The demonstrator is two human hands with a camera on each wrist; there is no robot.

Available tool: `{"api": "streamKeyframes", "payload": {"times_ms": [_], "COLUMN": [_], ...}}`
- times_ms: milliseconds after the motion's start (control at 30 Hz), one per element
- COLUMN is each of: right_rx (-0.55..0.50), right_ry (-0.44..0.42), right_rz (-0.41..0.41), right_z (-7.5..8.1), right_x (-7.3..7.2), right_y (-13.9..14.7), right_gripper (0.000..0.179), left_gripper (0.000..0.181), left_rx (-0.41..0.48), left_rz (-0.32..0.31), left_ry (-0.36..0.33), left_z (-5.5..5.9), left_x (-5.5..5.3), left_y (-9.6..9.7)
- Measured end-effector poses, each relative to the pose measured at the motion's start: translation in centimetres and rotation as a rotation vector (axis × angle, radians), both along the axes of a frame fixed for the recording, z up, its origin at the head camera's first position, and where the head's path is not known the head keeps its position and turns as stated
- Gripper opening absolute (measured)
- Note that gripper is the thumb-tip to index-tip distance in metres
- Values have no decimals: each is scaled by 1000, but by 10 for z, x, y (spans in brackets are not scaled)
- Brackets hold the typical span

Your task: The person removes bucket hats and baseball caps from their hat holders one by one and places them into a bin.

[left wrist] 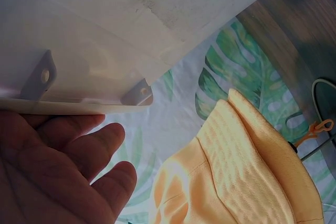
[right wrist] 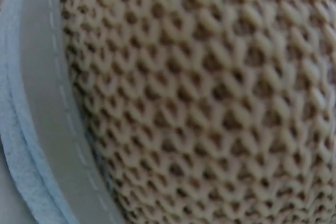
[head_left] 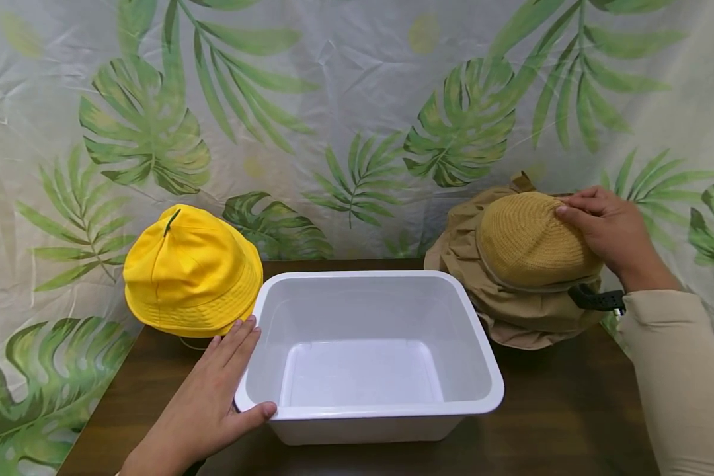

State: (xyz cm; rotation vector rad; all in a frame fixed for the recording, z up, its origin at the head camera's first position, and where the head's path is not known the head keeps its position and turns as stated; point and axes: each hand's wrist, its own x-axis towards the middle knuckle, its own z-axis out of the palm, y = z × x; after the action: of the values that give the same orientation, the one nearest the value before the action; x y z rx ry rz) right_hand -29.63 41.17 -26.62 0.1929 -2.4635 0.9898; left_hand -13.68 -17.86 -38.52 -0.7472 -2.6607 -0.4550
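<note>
My right hand (head_left: 609, 231) pinches the crown of a tan knitted hat (head_left: 532, 244), which sits on a khaki wide-brimmed hat (head_left: 532, 320) to the right. Its coarse knit (right wrist: 210, 93) and grey stitched band (right wrist: 58, 98) fill the right wrist view. At the left corner of a white plastic basin (head_left: 369, 413), my left hand (head_left: 214, 390) rests on the rim with fairly straight fingers. From below, the left wrist view shows those fingers (left wrist: 100, 145) beside the basin's lip. A yellow bucket hat (head_left: 190, 271) stands just beyond the left fingertips.
The basin takes up the middle of a dark wooden table (head_left: 547, 410), between the yellow hat and the two stacked hats. Behind hangs a leaf-print cloth (head_left: 357, 99). A thin cord with an orange loop (left wrist: 315, 129) hangs by the yellow hat's brim.
</note>
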Motion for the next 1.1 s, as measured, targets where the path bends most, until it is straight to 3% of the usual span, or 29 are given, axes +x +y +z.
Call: {"api": "streamKeyframes", "payload": {"times_ms": [233, 500, 700, 933, 1100], "right_rx": [47, 42, 84, 186, 223], "right_ry": [59, 4, -93, -284, -348], "right_rz": [31, 62, 152, 299, 350], "right_z": [-5, -16, -12, -3, 3], "right_x": [-4, -6, -6, -13, -21], "right_y": [-6, -5, -3, 2, 5], "right_gripper": [37, 43, 47, 65, 61], "left_gripper": [93, 92, 92, 92, 92], "left_rx": [14, 16, 16, 13, 15], "left_rz": [-15, -20, -13, -5, -7], "left_ry": [40, 43, 35, 4, 7], "left_z": [-2, -3, -2, -1, -2], "left_x": [-1, 0, 2, 1, 1], "left_y": [0, -1, -1, -1, 0]}}
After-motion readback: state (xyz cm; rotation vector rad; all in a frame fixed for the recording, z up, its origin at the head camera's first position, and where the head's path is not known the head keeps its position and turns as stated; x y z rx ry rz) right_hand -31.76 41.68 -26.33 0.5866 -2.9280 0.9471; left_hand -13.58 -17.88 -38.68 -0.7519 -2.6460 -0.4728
